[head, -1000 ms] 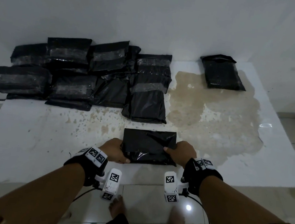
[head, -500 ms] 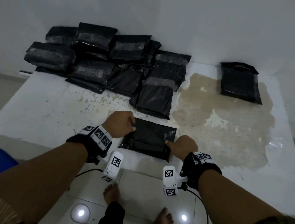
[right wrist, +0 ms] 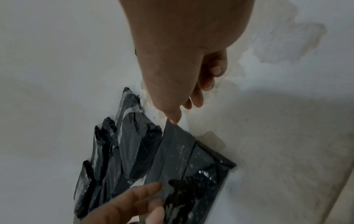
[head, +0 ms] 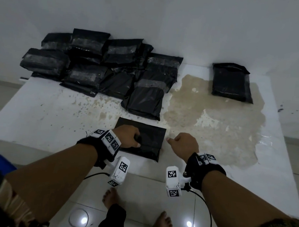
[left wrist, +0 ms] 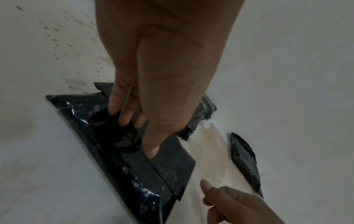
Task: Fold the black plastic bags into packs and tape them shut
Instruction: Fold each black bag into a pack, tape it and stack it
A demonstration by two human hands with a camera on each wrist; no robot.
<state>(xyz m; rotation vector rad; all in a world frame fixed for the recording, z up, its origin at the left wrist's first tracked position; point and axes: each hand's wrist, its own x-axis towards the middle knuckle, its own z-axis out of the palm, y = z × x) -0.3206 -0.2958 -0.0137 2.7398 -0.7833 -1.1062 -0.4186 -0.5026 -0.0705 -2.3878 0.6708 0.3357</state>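
Pressing on the folded pack [head: 142, 140] with thumb and fingers extended, the left hand [head: 129, 136] alone restrains it on the table [head: 40, 119]. Right hand [head: 185, 145] loosely curled, empty, just beside it. Risk: untaped flap springing open if pressure lifts.

A flat, glossy folded black bag pack [head: 149, 141] lies near the counter's [head: 40, 119] front edge, its flap folded over.

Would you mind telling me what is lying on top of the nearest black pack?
The left hand rests on the black pack, fingers over its folded flap. What lies beneath the hand is hidden.
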